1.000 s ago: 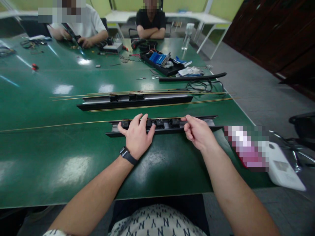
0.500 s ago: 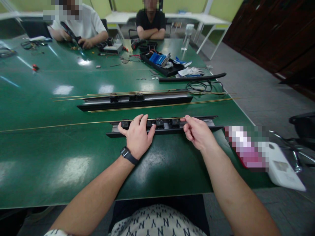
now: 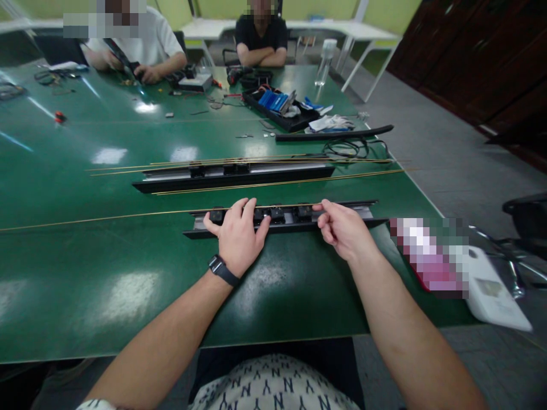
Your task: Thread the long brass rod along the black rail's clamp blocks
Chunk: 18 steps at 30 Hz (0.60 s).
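A long black rail (image 3: 361, 212) with small black blocks set along it lies across the green table (image 3: 128, 262) in front of me. My left hand (image 3: 237, 234), with a black band on its wrist, rests flat on the rail's middle, fingers spread over the blocks. My right hand (image 3: 342, 228) is closed in a pinch on the end of a thin brass rod (image 3: 106, 216) that runs along the rail's far edge and off to the left.
A second black rail (image 3: 233, 175) lies farther back among more brass rods. Beyond it are a black strip, coiled cable (image 3: 350, 149), a tray of parts (image 3: 280, 108) and a bottle. Two people sit at the far side. A white device (image 3: 491, 290) is at the right edge.
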{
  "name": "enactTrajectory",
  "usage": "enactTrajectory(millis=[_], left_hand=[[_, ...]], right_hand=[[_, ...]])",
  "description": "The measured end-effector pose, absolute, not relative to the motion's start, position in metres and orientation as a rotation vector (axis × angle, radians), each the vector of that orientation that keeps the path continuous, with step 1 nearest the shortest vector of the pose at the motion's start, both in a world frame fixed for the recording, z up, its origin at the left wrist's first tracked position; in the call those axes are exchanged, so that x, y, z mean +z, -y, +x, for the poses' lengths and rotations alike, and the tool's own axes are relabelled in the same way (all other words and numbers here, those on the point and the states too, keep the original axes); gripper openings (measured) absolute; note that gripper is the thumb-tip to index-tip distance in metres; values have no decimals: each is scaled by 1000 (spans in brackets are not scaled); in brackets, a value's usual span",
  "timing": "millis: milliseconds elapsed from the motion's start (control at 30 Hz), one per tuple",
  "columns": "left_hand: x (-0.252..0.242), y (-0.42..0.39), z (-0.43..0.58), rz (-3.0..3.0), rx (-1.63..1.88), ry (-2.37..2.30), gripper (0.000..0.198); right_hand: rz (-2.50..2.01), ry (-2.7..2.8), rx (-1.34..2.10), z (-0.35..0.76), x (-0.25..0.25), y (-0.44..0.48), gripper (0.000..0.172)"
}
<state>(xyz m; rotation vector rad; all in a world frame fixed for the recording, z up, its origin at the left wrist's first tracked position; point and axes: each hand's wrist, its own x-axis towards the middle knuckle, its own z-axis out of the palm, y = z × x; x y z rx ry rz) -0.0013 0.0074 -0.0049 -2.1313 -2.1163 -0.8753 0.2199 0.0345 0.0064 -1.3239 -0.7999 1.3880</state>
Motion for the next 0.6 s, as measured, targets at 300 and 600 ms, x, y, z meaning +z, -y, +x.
enactTrajectory(millis=[300, 600], left_hand=[[-3, -7, -1, -2133, -875, 2120, 41], [-4, -7, -2, -2136, -872, 2097, 41]], right_hand=[[-1293, 770, 1346, 221, 6, -33, 16], [-1304, 801, 1373, 219, 6, -33, 22]])
